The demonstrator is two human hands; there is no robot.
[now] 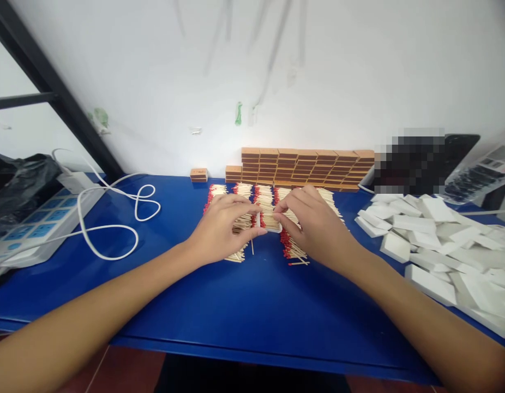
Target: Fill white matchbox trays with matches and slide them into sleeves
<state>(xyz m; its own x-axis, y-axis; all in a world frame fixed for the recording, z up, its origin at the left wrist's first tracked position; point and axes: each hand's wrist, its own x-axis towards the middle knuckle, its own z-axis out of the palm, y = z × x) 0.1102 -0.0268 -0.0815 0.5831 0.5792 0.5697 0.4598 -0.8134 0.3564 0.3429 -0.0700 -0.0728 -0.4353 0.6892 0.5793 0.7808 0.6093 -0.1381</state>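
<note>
A small white matchbox tray (274, 230) with matches (269, 219) in it is between my two hands, low over the blue table (252, 311). My left hand (220, 229) closes on the tray's left end, thumb below and fingers above. At its right end my right hand (318, 224) has thumb and fingertips closed on the edge, touching the matches. Rows of loose red-headed matches (293, 248) lie under and behind both hands, partly hidden by them. One stray match (252, 246) lies in front of the left hand.
Stacked matchboxes (305, 166) line the wall, with a single matchbox (199, 174) to their left. A heap of white trays (432, 234) covers the right side, near a dark tablet (452, 164). At left are a power strip (48, 218) and a looping white cable (107, 256).
</note>
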